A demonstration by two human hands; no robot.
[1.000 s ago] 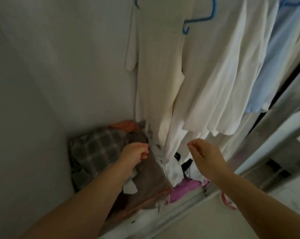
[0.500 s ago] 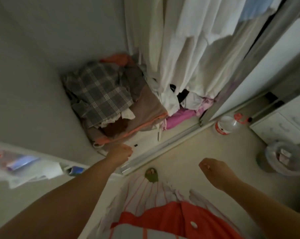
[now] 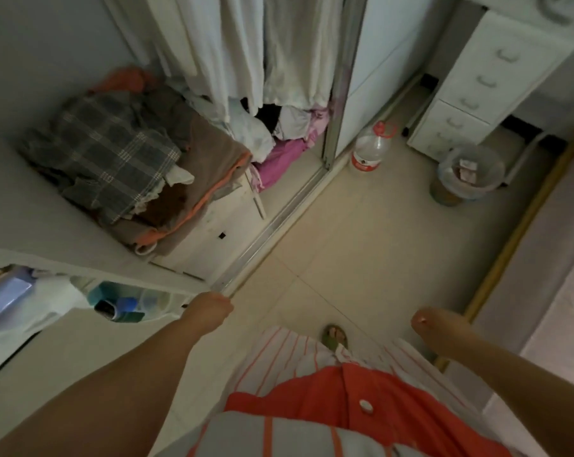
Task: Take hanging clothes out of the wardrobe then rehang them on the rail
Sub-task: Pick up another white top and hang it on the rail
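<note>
The left hand was seen low in front of the body, near the end of the wardrobe's sliding-door track; its fingers were curled in loosely and nothing was held. The right hand was seen hanging over the tiled floor, well apart from the left; its fingers were folded away from the camera, so whether they were wide or narrow could not be told, and nothing was seen in it.

The hanging clothes, white and cream garments, were seen inside the wardrobe at the top of the view, their hems reaching down towards a heap on the wardrobe floor. In that heap a grey plaid garment lay on a brown blanket with an orange edge, with a purple cloth beside it. The rail itself was out of view.

On the floor just outside the door frame a large water bottle with a red cap was standing, near a white drawer unit and a clear bin.
</note>
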